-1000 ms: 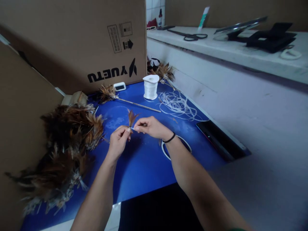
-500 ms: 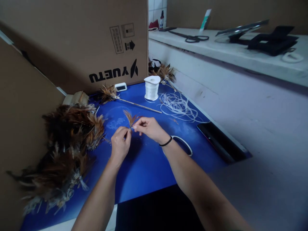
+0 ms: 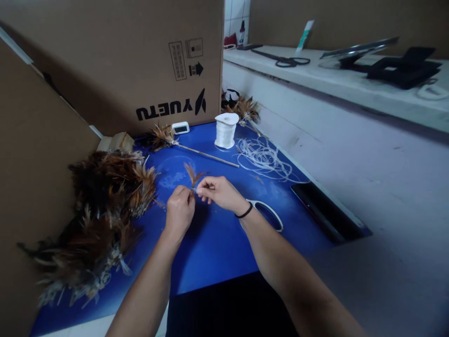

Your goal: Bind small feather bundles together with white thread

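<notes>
My left hand point(image 3: 180, 209) is closed, thumb and forefinger pinching the base of a small bunch of brown feathers point(image 3: 192, 175), whose tips fan upward. Right beside that base, my right hand point(image 3: 219, 192), with a black band on its wrist, is closed in a pinch; what lies between its fingertips is too small to make out. Partly under the right wrist, white-handled scissors point(image 3: 268, 211) lie on the blue tabletop point(image 3: 217, 252). Beyond the hands rests a thin stick point(image 3: 206, 155) with feathers point(image 3: 162, 137) bound at its left end.
Piles of brown feathers point(image 3: 108, 187) cover the left side. A white spool point(image 3: 226, 131), tangled clear strands point(image 3: 264, 159) and a dark tablet-like device point(image 3: 326, 210) stand along the right. A large cardboard box point(image 3: 115, 56) walls the back; black scissors point(image 3: 287, 61) lie on the ledge.
The whole view has shifted slightly, with everything a little farther right and down. My hands keep their pinch at the feather base; the right fingers have drawn slightly away from the feathers.
</notes>
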Tool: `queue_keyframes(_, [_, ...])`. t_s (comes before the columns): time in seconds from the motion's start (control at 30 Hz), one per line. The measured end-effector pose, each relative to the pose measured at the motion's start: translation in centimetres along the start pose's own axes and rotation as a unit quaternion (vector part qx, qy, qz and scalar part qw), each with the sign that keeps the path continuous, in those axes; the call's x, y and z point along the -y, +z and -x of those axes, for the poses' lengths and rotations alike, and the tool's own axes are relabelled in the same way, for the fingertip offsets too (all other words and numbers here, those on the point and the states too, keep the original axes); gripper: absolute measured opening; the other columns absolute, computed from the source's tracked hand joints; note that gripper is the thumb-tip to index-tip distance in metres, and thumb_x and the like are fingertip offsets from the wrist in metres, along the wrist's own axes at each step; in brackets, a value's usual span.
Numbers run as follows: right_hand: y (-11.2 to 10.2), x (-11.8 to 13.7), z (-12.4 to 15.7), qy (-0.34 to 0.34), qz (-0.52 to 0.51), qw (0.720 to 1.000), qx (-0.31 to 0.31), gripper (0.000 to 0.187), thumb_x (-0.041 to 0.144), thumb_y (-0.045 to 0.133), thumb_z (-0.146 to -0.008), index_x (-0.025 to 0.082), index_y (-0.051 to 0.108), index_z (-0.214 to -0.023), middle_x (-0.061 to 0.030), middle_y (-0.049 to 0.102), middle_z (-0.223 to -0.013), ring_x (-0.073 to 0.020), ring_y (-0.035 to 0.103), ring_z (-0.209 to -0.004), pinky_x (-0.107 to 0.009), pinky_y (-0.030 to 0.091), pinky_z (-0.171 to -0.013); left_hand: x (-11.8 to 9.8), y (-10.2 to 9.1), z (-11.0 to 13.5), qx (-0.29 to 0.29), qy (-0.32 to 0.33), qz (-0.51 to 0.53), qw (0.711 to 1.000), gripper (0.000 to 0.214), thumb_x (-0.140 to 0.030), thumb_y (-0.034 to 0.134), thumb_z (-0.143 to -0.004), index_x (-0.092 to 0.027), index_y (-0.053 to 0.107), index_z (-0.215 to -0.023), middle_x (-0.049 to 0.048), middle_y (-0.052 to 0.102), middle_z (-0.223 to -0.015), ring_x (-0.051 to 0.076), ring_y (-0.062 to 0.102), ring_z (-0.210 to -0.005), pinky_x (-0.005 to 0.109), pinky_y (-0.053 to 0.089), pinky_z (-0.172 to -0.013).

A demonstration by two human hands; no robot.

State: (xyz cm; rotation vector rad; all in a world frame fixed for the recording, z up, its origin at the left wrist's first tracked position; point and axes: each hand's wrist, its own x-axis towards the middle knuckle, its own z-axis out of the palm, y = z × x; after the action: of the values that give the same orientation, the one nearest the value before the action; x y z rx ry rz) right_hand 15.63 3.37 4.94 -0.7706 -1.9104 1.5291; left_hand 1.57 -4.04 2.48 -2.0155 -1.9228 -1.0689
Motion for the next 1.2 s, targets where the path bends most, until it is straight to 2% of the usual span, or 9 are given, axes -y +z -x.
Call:
queue_keyframes(0.07, [-0.4,0.0,0.2,-0.071,0.112,0.991,0.001,0.009,0.016,0.054,-0.084,0.016,0.061,-0.079,-0.0006,0.063,-0.073,-0.0114,0.058,-0.065,-0.025,0.046,-0.062,0.1,0.2,0.1,0.037,0.005,-0.019,0.999,0.024,-0.012,0.044,-0.086,-0.016,0.053,-0.064,0.0036,0.053,-0.067,0.014,0.051,-0.064,0.027,0.042,-0.064])
queue_keyframes(0.17, [-0.8,0.0,0.4,-0.194,0.306,0.932,-0.030,0.015,0.015,0.048,-0.089,0.017,0.062,-0.083,-0.0049,0.064,-0.085,-0.0153,0.055,-0.081,-0.031,0.042,-0.078,0.2,0.4,0.2,0.095,0.021,-0.032,0.995,0.024,-0.013,0.043,-0.087,-0.015,0.053,-0.066,0.0044,0.053,-0.069,0.014,0.051,-0.062,0.026,0.043,-0.062])
queue_keyframes(0.3, [-1.5,0.0,0.2,-0.249,0.411,0.876,-0.039,0.017,0.021,0.050,-0.090,0.016,0.063,-0.081,-0.0073,0.063,-0.088,-0.0192,0.049,-0.089,-0.034,0.038,-0.082,0.6,0.5,0.2,0.172,0.077,-0.005,0.982,0.022,-0.013,0.040,-0.089,-0.014,0.057,-0.074,0.0069,0.057,-0.078,0.014,0.055,-0.067,0.026,0.046,-0.066])
queue_keyframes(0.47, [-3.3,-0.9,-0.6,-0.174,0.262,0.949,0.014,0.011,0.017,0.059,-0.082,0.016,0.065,-0.073,-0.0030,0.064,-0.080,-0.0151,0.053,-0.080,-0.032,0.039,-0.081,0.2,-0.2,-0.2,0.223,0.142,0.136,0.955,0.023,-0.015,0.039,-0.091,-0.016,0.062,-0.086,0.0083,0.062,-0.091,0.015,0.060,-0.082,0.029,0.048,-0.079])
queue_keyframes(0.57, [-3.8,-1.8,-0.9,-0.062,0.060,0.994,0.063,0.010,0.023,0.062,-0.078,0.015,0.063,-0.072,-0.0007,0.063,-0.070,-0.0127,0.055,-0.068,-0.028,0.043,-0.069,-0.2,-0.8,-0.5,0.190,0.103,0.243,0.946,0.019,-0.020,0.046,-0.089,-0.017,0.065,-0.088,0.0078,0.064,-0.093,0.015,0.060,-0.088,0.028,0.047,-0.081])
queue_keyframes(0.73, [-2.9,-1.9,-1.0,-0.005,-0.137,0.988,0.072,0.022,0.034,0.071,-0.069,0.013,0.063,-0.070,0.0006,0.061,-0.065,-0.0095,0.053,-0.059,-0.025,0.044,-0.061,-0.2,-0.9,-0.7,0.111,-0.069,0.408,0.903,0.021,-0.028,0.054,-0.086,-0.017,0.068,-0.075,0.0055,0.062,-0.081,0.014,0.057,-0.073,0.027,0.045,-0.069])
queue_keyframes(0.9, [-1.5,-1.3,-1.0,-0.034,-0.176,0.984,0.000,0.021,0.032,0.073,-0.068,0.013,0.065,-0.073,-0.0011,0.064,-0.071,-0.0087,0.054,-0.061,-0.024,0.046,-0.062,-0.2,-0.1,-0.7,0.060,-0.240,0.564,0.788,0.016,-0.029,0.061,-0.080,-0.016,0.069,-0.076,0.0010,0.056,-0.067,0.009,0.049,-0.061,0.023,0.040,-0.062])
queue_keyframes(1.07, [-0.8,-1.0,-1.0,-0.081,-0.192,0.978,-0.035,0.017,0.029,0.073,-0.067,0.014,0.065,-0.070,-0.0035,0.067,-0.079,-0.0094,0.057,-0.063,-0.024,0.048,-0.059,-0.5,0.0,-0.8,0.065,-0.304,0.620,0.721,0.013,-0.026,0.063,-0.077,-0.014,0.067,-0.072,0.0000,0.056,-0.062,0.008,0.048,-0.058,0.020,0.039,-0.060])
queue_keyframes(1.2, [-0.3,-0.7,-0.8,-0.086,-0.166,0.982,-0.038,0.014,0.027,0.069,-0.071,0.014,0.063,-0.071,-0.0048,0.067,-0.085,-0.0098,0.059,-0.065,-0.024,0.048,-0.058,-0.5,0.1,-0.9,0.052,-0.332,0.633,0.698,0.013,-0.025,0.064,-0.074,-0.014,0.065,-0.066,-0.0004,0.056,-0.059,0.007,0.048,-0.056,0.020,0.038,-0.057])
